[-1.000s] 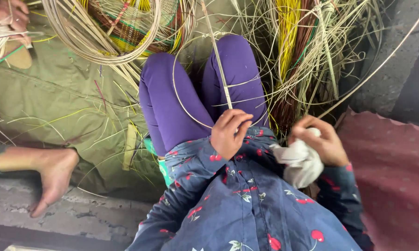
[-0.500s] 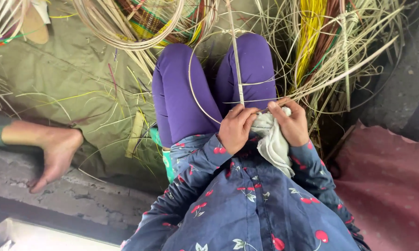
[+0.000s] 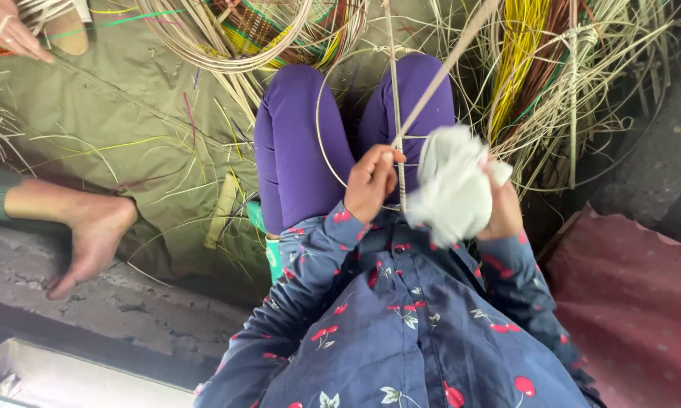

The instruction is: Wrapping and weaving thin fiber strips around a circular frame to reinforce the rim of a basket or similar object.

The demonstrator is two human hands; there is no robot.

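Observation:
I sit with purple-clad knees (image 3: 291, 143) drawn up, wearing a blue cherry-print shirt. My left hand (image 3: 371, 181) pinches a thin pale cane strip (image 3: 396, 106) that runs straight up from my lap. My right hand (image 3: 495, 208) grips a bunched white cloth (image 3: 450, 185), wrapped around a second cane strip (image 3: 446, 72) slanting up to the right. A loop of thin cane (image 3: 327, 151) curves around between my knees.
Bundles of pale, yellow, brown and green cane (image 3: 541, 72) lie ahead on an olive tarp (image 3: 121, 143). Another person's bare foot (image 3: 91, 230) rests at left, and another person's hand (image 3: 8, 30) works at top left. A maroon mat (image 3: 635, 302) lies at right.
My right hand with the white cloth has risen and slid up along the slanted cane strip. My left hand stays pinching the upright strip. The view has shifted slightly.

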